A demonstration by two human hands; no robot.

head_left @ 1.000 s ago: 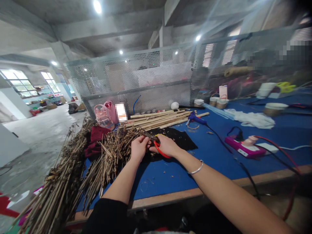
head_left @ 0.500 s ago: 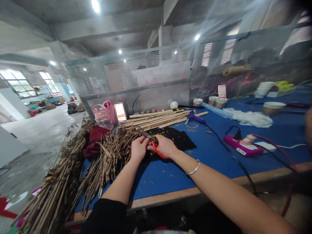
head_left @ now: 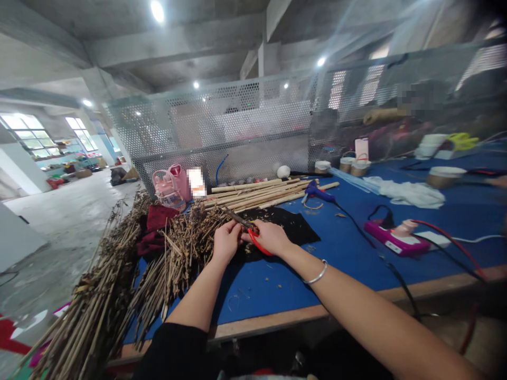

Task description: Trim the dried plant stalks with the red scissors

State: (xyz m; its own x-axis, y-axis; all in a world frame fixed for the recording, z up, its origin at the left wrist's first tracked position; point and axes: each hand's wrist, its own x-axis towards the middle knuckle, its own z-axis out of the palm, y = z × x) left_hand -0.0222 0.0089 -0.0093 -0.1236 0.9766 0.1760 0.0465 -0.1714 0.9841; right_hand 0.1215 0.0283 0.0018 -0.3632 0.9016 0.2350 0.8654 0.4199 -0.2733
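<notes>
My right hand is closed round the red handle of a pair of scissors. Their dark blades point up and left, towards the dried stalks. Close against the blades, my left hand has its thumb and fingers pinched together; what lies in them is too small to make out. Both hands are over the near side of a black cloth strewn with small plant bits. Just left of my left hand lies a bundle of dried brown stalks.
A larger stalk pile overhangs the table's left edge. Behind the hands lie pale sticks and a blue glue gun. On the right are a purple power strip with cords, white gloves and lidded cups. A perforated screen stands behind.
The scissor blades look closer together than before. Both my hands have stayed almost in place. At the far right edge, a blurred shape, perhaps another person's hand, has shifted.
</notes>
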